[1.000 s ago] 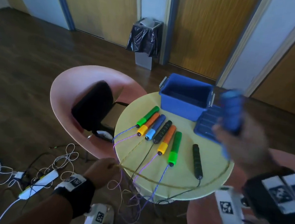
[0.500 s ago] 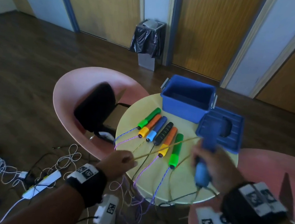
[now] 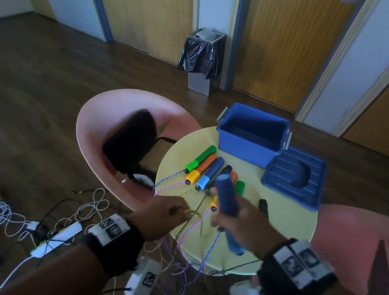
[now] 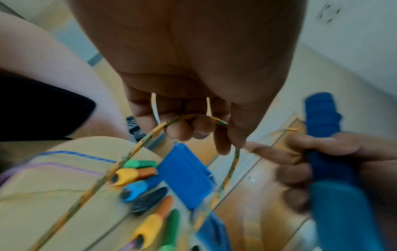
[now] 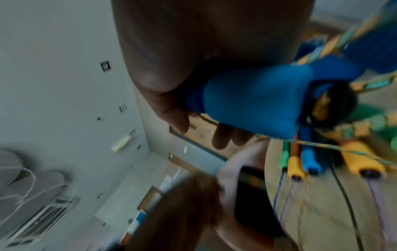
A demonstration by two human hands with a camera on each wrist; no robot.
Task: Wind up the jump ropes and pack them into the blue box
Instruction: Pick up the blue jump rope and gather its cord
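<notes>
A: Jump ropes: the yellow rope (image 4: 137, 146) loops off the left hand (image 3: 160, 219), pinched between curled fingers (image 4: 187, 130). Right hand (image 3: 240, 224) grips blue handles (image 3: 227, 198), fingers wrapped round them, above the near edge of the round yellow surface (image 3: 284, 222).

B: Remaining ropes?

A: Green handle (image 3: 200, 159), orange handle (image 3: 201, 169), another blue handle (image 3: 209, 173) side by side on the surface, cords trailing over its near edge. Black handle (image 3: 263, 206) lies apart, to the right.

B: Box?

A: Blue box (image 3: 249, 149) at the far edge, open, nothing visible inside. Lid (image 3: 292, 181) flat just beside it, right. Pink chair (image 3: 98, 121) left of the surface, black bag (image 3: 130, 144) on the seat.
</notes>
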